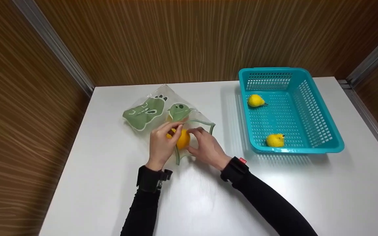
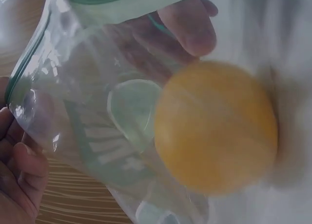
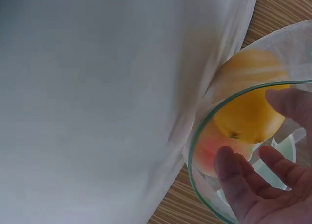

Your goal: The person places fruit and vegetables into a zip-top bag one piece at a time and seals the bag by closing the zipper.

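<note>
A clear zip bag [image 1: 197, 122] with green cartoon prints lies on the white table, its green-edged mouth spread open toward me. My left hand [image 1: 164, 141] pinches the rim of the bag between thumb and fingers. Just inside the mouth sits an orange [image 1: 183, 139]. My right hand [image 1: 208, 147] is at the right of the orange with fingers spread. In the right wrist view its fingertips reach past the rim, the thumb right at the orange. Deeper in the bag, a reddish-yellow fruit [image 3: 208, 151] shows partly behind the orange.
A turquoise plastic basket [image 1: 326, 121] stands on the right of the table. In it lie one yellow pear [image 1: 256, 100] near the left wall and another yellow fruit [image 1: 275, 140] by the front wall. Wood-grain panels [image 1: 189, 39] enclose the back and sides.
</note>
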Demonstrator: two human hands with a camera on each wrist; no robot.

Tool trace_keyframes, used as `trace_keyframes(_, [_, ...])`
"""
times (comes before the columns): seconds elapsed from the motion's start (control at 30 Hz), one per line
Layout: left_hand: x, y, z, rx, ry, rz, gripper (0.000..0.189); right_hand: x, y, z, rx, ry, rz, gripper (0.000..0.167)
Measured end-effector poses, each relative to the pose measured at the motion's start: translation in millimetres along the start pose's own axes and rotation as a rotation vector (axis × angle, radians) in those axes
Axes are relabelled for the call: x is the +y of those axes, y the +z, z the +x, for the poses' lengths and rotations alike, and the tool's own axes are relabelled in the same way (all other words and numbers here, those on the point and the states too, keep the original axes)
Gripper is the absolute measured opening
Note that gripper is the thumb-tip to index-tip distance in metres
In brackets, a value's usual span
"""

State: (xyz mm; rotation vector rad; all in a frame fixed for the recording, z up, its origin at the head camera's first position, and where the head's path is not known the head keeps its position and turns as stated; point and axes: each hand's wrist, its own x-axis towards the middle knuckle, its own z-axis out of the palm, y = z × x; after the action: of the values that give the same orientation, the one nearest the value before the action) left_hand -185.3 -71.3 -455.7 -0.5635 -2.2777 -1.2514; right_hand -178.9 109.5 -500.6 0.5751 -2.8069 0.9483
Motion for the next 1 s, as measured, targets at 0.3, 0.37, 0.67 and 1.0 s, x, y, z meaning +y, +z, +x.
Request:
trace_keyframes(0.3, [-1.3, -3.8, -0.3, 0.01, -0.032, -0.005, 0.013, -10, -43, -23.6, -0.042, -0.023, -0.049, 0.044])
trace_keyframes(0.37, [-1.4, -4.5, -0.8, 0.009, -0.039, -0.004, 0.013, -12, -55, -29.2, -0.039, -0.033, -0.068, 0.042])
trace_keyframes(0.67, [0.1, -5.9, 0.0, 0.005, -0.057, -0.013, 0.013, -5, -128, -45.1, -0.054, -0.003, -0.16, 0.044])
trace_keyframes(1.0, [-0.2, -5.2, 0.2, 0.009, -0.045, -0.009, 0.012, 53, -208, -41.7, -0.115, 0.166, -0.291, 0.054])
